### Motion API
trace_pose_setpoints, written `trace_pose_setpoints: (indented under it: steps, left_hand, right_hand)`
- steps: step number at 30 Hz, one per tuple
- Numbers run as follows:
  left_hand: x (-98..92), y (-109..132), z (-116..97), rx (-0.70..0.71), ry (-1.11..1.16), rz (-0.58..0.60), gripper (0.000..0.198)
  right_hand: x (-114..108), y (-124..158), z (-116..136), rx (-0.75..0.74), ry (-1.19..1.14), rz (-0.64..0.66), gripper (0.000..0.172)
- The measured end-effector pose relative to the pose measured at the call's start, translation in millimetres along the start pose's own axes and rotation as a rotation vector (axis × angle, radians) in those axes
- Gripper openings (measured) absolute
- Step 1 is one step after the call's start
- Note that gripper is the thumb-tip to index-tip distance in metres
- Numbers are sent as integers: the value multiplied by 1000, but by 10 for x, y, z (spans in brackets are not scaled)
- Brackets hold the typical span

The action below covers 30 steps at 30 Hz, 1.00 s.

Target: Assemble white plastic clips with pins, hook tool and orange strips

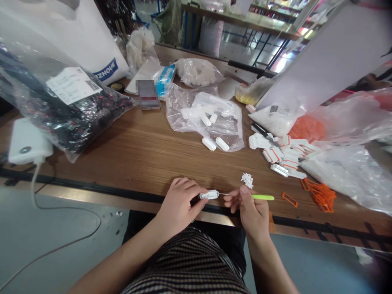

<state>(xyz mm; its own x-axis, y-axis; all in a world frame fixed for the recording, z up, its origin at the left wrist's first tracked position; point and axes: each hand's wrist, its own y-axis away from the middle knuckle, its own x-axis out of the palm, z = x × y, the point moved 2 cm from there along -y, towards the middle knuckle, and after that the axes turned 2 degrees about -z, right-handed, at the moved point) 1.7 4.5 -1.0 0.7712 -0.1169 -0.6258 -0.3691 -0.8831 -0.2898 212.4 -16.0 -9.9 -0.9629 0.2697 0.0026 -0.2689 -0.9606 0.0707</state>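
Near the table's front edge, my left hand (183, 202) pinches a small white plastic casing (209, 194) with a row of tiny dark marks along it. My right hand (251, 208) is closed round a thin tool with a lime-green handle (263, 197). The tool's slim metal shaft (224, 194) points left and meets the right end of the casing; whether the tip goes inside I cannot tell. Just beyond my right hand lies a little pile of tiny white pieces (247, 180). To its right are a single orange rectangular frame (289, 199) and a heap of orange frames (321, 195).
White casings (288, 153), some orange-edged, lie heaped at the right beside plastic bags (349, 175). An opened clear bag (196, 110) with white parts is mid-table. At left are a bag of dark items (82, 110) and a white corded box (29, 141).
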Motion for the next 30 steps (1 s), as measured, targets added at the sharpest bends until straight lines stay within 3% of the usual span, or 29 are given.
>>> trace_pose_setpoints:
  steps: [6, 19, 22, 27, 30]
  left_hand:
    - [-13, -4, -17, -4, -6, -6, 4]
    - [-8, 2, -4, 0, -6, -9, 5]
    - [-20, 2, -14, 2, -3, -7, 4]
    - [-27, -4, -28, -8, 8, 3, 4]
    - [-28, -6, -26, -6, 3, 0, 5]
  right_hand:
    - [42, 8, 47, -31, 139, 1, 52]
    - [60, 32, 20, -77, 239, 13, 52]
    - [56, 68, 25, -171, 347, 20, 49]
    - [91, 118, 119, -452, 612, 108, 37]
    - [91, 135, 116, -516, 629, 98, 37]
